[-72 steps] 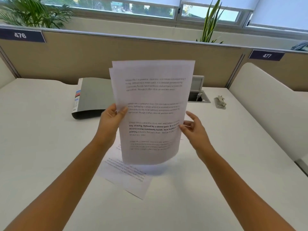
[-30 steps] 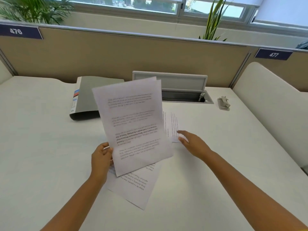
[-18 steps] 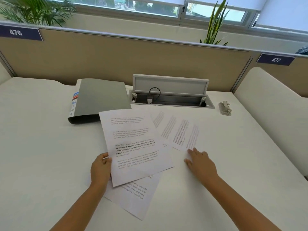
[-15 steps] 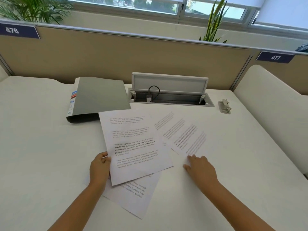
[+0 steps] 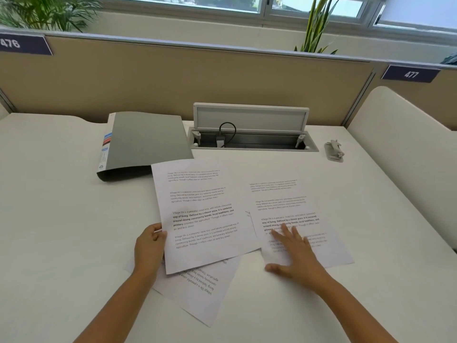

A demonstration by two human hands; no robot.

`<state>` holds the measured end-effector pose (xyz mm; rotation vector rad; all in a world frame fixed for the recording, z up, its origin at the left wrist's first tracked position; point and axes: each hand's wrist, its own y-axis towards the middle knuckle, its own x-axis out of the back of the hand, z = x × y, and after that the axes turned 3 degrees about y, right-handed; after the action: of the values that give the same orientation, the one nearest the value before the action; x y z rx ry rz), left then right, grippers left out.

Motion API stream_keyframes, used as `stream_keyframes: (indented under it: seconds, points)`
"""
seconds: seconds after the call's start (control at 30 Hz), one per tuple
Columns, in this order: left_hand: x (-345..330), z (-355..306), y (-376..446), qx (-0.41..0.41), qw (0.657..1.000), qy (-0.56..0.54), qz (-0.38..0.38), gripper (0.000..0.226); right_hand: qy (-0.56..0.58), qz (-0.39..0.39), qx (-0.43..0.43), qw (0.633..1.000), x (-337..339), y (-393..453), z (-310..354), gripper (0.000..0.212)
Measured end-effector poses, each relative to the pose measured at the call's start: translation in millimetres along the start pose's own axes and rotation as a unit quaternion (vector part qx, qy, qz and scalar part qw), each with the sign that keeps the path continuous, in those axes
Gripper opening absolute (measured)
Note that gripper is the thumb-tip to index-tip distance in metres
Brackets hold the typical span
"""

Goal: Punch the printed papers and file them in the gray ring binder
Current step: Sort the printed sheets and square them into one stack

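The gray ring binder (image 5: pixel 146 142) lies closed at the back left of the white desk (image 5: pixel 49 219). My left hand (image 5: pixel 149 246) pinches the left edge of a printed sheet (image 5: pixel 200 214) resting near the desk's middle. Under it lies another printed sheet (image 5: pixel 197 290), turned upside down. My right hand (image 5: pixel 294 253) presses flat, fingers spread, on a third printed sheet (image 5: pixel 291 201) to the right. A small gray hole punch (image 5: pixel 334 150) sits at the back right.
An open cable tray (image 5: pixel 252 142) with a raised lid and a black cable is set into the desk's back. A beige partition (image 5: pixel 197 78) runs behind it. A white side panel (image 5: pixel 405 154) rises on the right.
My left hand lowered the held sheets onto the desk. My right hand let go, reached right and slid the third sheet around until its text faces me.
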<state>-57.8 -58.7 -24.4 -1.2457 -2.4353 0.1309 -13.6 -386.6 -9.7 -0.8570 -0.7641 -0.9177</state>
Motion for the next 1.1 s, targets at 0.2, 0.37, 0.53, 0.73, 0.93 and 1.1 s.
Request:
stream_keyframes:
  seconds: [0.2, 0.37, 0.53, 0.73, 0.93, 1.1]
  points:
    - [1, 1, 1, -0.006, 1.000, 0.011, 0.016, 0.028, 0.084, -0.044, -0.006, 0.995, -2, -1, 4, 0.112]
    - [3, 2, 2, 0.004, 0.999, 0.001, 0.046, 0.028, 0.301, -0.108, -0.080, 0.944, 12, -5, 17, 0.050]
    - [5, 0, 3, 0.019, 0.998, -0.014, 0.058, 0.027, 0.375, -0.138, -0.020, 0.916, 19, 2, 62, 0.051]
    - [7, -1, 0, 0.014, 0.998, -0.012, 0.065, 0.025, 0.326, -0.070, 0.065, 0.940, -3, 7, 125, 0.053]
    - [7, -6, 0, 0.026, 0.997, -0.016, 0.064, 0.025, 0.141, 0.049, 0.092, 0.985, -45, 13, 156, 0.068]
    - [8, -12, 2, 0.042, 0.996, -0.035, 0.075, 0.027, 0.157, 0.062, 0.131, 0.977, -52, 12, 153, 0.073]
